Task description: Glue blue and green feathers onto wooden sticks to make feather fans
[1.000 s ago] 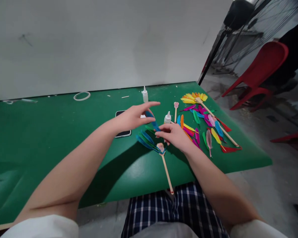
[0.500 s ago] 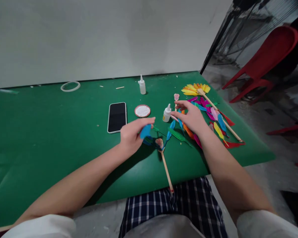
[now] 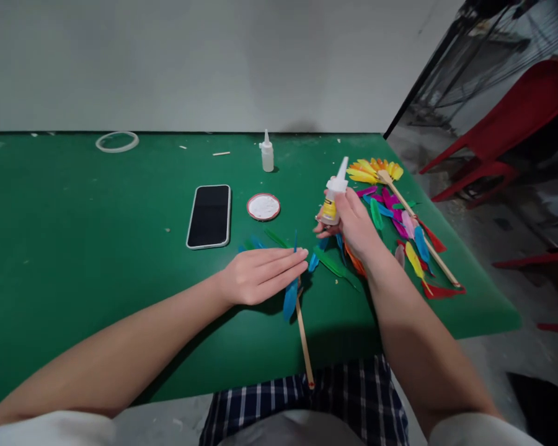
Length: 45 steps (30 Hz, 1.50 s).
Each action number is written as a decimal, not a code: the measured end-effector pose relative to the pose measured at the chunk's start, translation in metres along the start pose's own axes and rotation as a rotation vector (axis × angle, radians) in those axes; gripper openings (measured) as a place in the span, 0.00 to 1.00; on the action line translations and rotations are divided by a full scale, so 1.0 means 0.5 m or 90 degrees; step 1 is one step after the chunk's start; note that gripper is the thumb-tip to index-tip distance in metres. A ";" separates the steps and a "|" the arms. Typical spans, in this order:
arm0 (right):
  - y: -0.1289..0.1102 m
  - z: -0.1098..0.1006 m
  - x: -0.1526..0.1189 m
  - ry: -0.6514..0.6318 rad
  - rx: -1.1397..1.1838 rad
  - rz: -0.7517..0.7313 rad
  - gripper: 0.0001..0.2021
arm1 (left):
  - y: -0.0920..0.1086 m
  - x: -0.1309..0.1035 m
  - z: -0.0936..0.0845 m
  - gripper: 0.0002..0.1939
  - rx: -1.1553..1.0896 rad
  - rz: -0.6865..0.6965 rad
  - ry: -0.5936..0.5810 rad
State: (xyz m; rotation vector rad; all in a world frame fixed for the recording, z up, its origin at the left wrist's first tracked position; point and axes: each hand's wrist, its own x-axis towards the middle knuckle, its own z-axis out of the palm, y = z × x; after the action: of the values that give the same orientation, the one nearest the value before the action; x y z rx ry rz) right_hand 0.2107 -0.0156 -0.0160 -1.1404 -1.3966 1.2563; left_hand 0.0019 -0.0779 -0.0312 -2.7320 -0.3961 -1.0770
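Between the fingertips of my left hand [image 3: 263,274] is a blue feather [image 3: 290,300], its quill up and its vane hanging down. My right hand [image 3: 356,223] grips a small glue bottle [image 3: 332,201] with a yellow label, nozzle pointing up, lifted off the table. Below my left hand lies a wooden stick [image 3: 304,341], reaching toward the table's front edge; its head end is mostly hidden by the hand and the feather. A green feather [image 3: 332,264] and other blue feathers lie on the table between my hands.
A second glue bottle [image 3: 267,158] stands at the back. A phone [image 3: 209,217] and a round white lid [image 3: 263,207] lie left of centre. Colourful feathers [image 3: 393,210] and a yellow feather fan [image 3: 374,170] lie at right. A clear ring [image 3: 117,142] rests near the wall.
My right hand has taken the glue bottle from the table and raised it. My left hand has turned and moved slightly lower, the blue feather now hanging from its fingertips.
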 end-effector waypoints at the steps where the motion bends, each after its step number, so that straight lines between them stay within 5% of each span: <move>1: -0.005 -0.003 -0.002 -0.009 0.035 0.012 0.19 | 0.001 0.000 0.002 0.18 -0.008 -0.010 -0.002; 22: 0.000 0.015 -0.003 0.101 0.378 -0.003 0.11 | 0.002 0.004 0.007 0.14 0.083 0.005 -0.017; 32: -0.007 0.029 -0.015 0.111 0.259 -0.104 0.11 | 0.002 -0.004 0.011 0.15 0.079 -0.007 -0.022; 45: 0.004 0.031 -0.031 0.190 -0.101 -0.201 0.12 | 0.002 -0.008 0.013 0.15 0.085 -0.012 -0.028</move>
State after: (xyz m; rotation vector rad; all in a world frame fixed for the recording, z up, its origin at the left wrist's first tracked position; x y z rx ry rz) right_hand 0.1979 -0.0333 -0.0197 -1.1091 -1.3995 0.7304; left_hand 0.0037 -0.0777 -0.0387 -2.6438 -0.4837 -0.9601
